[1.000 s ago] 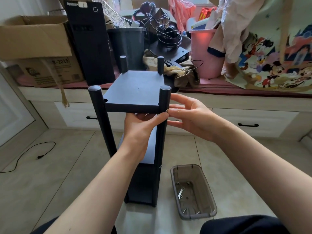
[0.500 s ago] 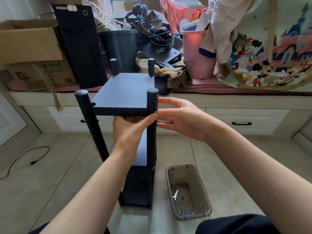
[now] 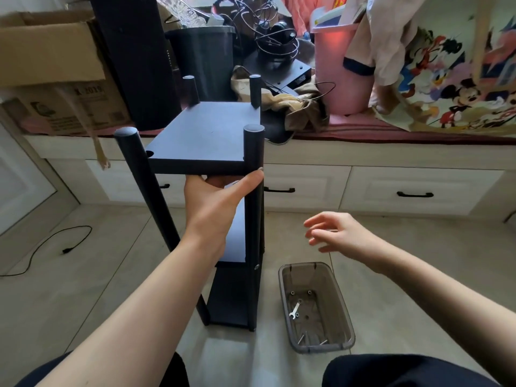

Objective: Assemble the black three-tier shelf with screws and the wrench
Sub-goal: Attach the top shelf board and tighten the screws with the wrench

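Note:
The black three-tier shelf stands upright on the tiled floor in front of me. Its front left post leans outward, away from the notch in the top board. My left hand supports the top board from below, thumb stretched against the front right post; its fingers are hidden under the board. My right hand hovers empty in the air, fingers relaxed, above a clear grey tray. In the tray lie a small silver wrench and a few screws.
A white bench with drawers runs behind the shelf, piled with a cardboard box, a pink bucket, cables and cloth. A black cable lies on the floor at the left. My knees show at the bottom edge.
My right hand has left the front right post and dropped down to the right, toward the tray. My left hand stays under the top board.

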The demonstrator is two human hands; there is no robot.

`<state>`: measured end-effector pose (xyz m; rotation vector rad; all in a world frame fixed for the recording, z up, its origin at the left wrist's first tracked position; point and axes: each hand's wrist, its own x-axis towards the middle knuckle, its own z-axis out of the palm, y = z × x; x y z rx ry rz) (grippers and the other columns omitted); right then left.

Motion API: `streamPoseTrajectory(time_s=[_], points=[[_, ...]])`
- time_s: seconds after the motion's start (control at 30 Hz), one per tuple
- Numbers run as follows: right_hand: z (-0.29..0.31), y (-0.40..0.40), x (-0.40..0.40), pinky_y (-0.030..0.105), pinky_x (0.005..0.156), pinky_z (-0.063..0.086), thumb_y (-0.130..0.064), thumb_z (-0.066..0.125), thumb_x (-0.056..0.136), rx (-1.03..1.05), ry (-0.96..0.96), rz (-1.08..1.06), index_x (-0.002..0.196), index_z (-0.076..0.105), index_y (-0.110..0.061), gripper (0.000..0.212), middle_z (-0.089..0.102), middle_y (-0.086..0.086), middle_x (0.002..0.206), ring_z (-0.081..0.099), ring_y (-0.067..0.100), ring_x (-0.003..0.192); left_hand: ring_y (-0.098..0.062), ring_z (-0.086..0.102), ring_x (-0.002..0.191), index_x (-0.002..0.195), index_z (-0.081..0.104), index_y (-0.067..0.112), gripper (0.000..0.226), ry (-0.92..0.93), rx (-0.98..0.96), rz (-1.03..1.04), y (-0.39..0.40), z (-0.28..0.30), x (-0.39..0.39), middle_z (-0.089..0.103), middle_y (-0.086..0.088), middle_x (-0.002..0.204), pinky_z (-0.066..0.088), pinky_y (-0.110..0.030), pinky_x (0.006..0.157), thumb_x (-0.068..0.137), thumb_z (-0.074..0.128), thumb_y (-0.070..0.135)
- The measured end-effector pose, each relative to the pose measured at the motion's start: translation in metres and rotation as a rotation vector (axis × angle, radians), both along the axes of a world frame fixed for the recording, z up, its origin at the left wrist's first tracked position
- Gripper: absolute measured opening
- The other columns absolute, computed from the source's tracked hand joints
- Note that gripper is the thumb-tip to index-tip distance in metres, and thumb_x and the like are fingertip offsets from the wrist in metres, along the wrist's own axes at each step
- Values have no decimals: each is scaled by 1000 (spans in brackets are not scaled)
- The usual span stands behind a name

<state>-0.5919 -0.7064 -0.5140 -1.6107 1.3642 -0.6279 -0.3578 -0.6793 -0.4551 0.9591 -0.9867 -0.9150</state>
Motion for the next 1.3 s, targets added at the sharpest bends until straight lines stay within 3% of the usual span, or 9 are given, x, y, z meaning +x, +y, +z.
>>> streamPoseTrajectory(time_s=[0.13,0.33,0.43,0.63,0.77,0.9,1.1,1.3], points=[[-68,-3,-9,35,82,58,-9,59,96,117,96,-10,110,66,-12,16,71,8,103,70,24,95,-21,75,96,117,65,4,60,3,-1,11,1,0,-1,78,-5,97,58,-31,90,65,90,19],[-159,-12,-13,33,96,51,-9,60,93,211,316,25,116,68,-8,24,69,8,115,64,19,107,-21,75,95,119,63,-2,59,8,12,35,5,1,-4,78,-4,96,58,-31,88,69,88,18],[-195,-20,-12,26,95,48,-11,60,93,235,402,44,118,68,-10,26,69,7,119,64,18,109,-19,76,93,119,62,-3,57,0,6,55,7,0,-5,79,-3,94,58,-25,83,70,89,13],[-255,-43,-6,23,98,42,-16,58,96,262,535,128,129,61,-9,34,64,8,130,59,21,122,-20,75,96,116,64,0,53,-43,-4,86,8,0,-6,78,-3,97,58,-31,89,71,85,18],[-283,-56,4,20,86,41,-17,56,96,250,594,237,130,58,-11,34,63,10,129,60,23,119,-24,75,99,106,69,5,47,-55,-20,106,7,-2,-5,78,-5,98,57,-38,94,66,87,23],[-307,-66,12,28,92,43,-16,55,97,243,676,322,132,54,-16,35,57,11,131,57,27,118,-25,74,101,107,69,4,48,-64,-32,110,6,-3,-6,78,-6,99,55,-42,96,67,84,25],[-336,-70,13,34,101,42,-21,46,101,-40,823,382,131,57,-7,35,57,14,133,53,31,124,-21,74,97,93,72,15,25,-75,-72,72,5,-5,-5,77,2,92,56,-30,88,70,81,20],[-334,-68,25,36,98,44,-10,37,99,47,838,306,126,53,-1,33,53,19,131,52,35,121,-17,75,94,101,65,10,36,-80,-83,72,5,-6,-6,77,5,90,56,-26,85,70,80,20]])
